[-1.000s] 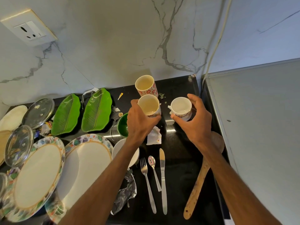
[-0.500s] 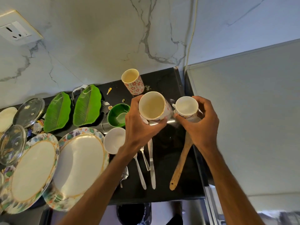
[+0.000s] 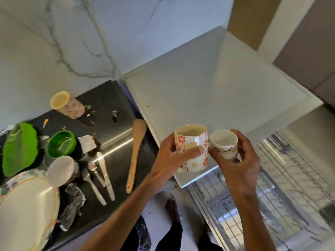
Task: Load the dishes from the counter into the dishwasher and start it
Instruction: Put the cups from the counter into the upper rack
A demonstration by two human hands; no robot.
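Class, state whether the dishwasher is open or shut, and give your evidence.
Open: a wire rack lies exposed, pulled out below the front edge of the grey top.

Red-flowered mug (image 3: 190, 147): upright, gripped by left hand (image 3: 172, 158), touching small white branch-print cup (image 3: 224, 144) in right hand (image 3: 241, 167), off the worktop (image 3: 108, 98), near wire dishwasher rack (image 3: 282, 178) | second flowered mug (image 3: 68, 105): standing at worktop rear | green bowl (image 3: 60, 144), wooden spatula (image 3: 136, 154): on worktop.

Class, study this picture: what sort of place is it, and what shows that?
Most likely a home kitchen: a black counter holding a green bowl, cutlery and a wooden spoon, and beside it a pulled-out wire rack, seemingly a dishwasher's.
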